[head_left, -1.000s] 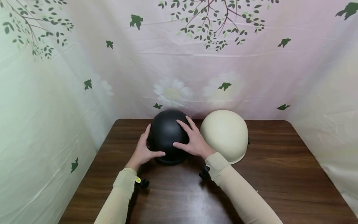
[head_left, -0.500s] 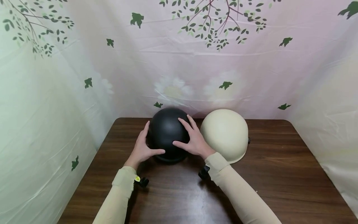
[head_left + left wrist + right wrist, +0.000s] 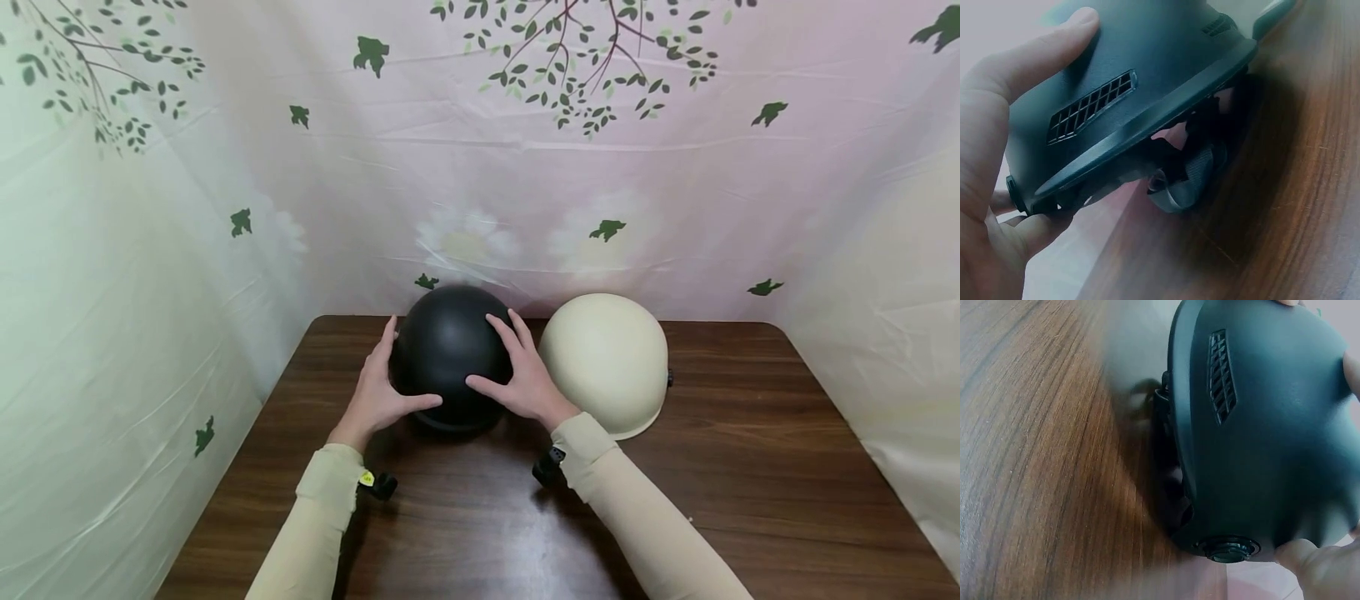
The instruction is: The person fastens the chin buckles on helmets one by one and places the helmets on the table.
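A black helmet [image 3: 450, 354] stands at the back of the wooden table, dome upward. My left hand [image 3: 372, 404] grips its left side, thumb on the shell; in the left wrist view other fingers [image 3: 1038, 231] reach to the rim's underside. There the rim is tilted clear of the wood, with a dark strap [image 3: 1191, 181] below it. My right hand [image 3: 531, 379] holds the upper right of the dome with spread, bent fingers. The right wrist view shows a grille vent [image 3: 1222, 378] and a round knob [image 3: 1232, 549] on the shell. The helmet's inside is mostly hidden.
Close on the right stands a cream helmet [image 3: 603, 362], dome up, with a small dark knob [image 3: 670, 377] at its right edge. Behind the brown wooden table [image 3: 720, 467] hangs a printed cloth [image 3: 480, 192], which also runs along both sides.
The black helmet has risen slightly and shifted a little left. My left hand has moved slightly up and left with it; the right hand stays on the dome. The cream helmet has stayed put.
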